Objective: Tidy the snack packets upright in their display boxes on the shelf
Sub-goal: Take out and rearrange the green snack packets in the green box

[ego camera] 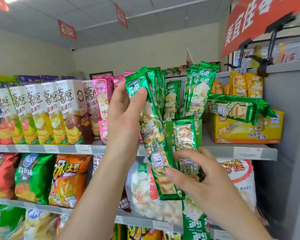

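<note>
Two hands work at frame centre. The left hand grips one long green packet marked "乐吧" near its top, thumb pressed across the face. The right hand pinches that packet's lower part together with a second green packet. Both packets are held tilted before the green display box. Six "薯愿" cartons stand at the left.

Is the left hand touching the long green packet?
Touching. Head view: the left hand grips the long green packet near its top, thumb pressed on its front.
</note>
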Available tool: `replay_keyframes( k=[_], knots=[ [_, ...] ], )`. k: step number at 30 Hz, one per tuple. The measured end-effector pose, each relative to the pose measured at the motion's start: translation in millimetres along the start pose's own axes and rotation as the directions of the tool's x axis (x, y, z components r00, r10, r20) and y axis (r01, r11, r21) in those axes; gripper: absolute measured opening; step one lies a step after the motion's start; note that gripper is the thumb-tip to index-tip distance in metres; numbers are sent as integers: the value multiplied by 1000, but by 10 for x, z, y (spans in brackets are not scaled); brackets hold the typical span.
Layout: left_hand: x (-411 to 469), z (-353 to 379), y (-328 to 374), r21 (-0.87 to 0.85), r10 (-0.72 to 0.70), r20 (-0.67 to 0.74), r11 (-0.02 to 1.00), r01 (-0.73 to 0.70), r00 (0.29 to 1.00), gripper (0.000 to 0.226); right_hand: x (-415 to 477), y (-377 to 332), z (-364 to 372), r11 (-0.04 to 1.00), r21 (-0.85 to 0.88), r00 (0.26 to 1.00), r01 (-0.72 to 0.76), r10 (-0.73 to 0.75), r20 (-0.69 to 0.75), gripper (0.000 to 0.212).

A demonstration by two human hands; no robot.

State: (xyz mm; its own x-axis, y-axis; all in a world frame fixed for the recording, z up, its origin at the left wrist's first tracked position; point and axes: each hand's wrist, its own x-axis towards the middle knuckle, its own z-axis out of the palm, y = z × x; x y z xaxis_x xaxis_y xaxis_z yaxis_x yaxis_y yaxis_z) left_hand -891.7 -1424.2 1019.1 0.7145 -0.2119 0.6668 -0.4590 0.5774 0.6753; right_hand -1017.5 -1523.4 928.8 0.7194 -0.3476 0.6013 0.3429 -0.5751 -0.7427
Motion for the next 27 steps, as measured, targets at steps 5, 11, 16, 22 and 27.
replay_keyframes(
  k=[5,11,16,22,27],
  knots=[
    [-50,-13,14,61,13,55,998,-16,998,69,-40,-13,10,1000,-15,1000,-13,13,-6,34],
    [-164,-38,-35,190,-43,113,982,21,993,94,-63,-33,40,1000,-12,997,-21,20,-69,34],
    [-518,-120,-184,323,-124,253,946,38,960,90,-35,-43,20,998,-57,986,7,-16,-166,38],
    [-716,-190,-214,286,-119,295,958,31,948,21,-41,-42,20,999,-28,993,19,-23,-119,43],
    [-740,-241,-165,332,-66,276,943,-30,959,22,7,-12,-45,1000,26,999,3,-2,-47,43]
  ],
)
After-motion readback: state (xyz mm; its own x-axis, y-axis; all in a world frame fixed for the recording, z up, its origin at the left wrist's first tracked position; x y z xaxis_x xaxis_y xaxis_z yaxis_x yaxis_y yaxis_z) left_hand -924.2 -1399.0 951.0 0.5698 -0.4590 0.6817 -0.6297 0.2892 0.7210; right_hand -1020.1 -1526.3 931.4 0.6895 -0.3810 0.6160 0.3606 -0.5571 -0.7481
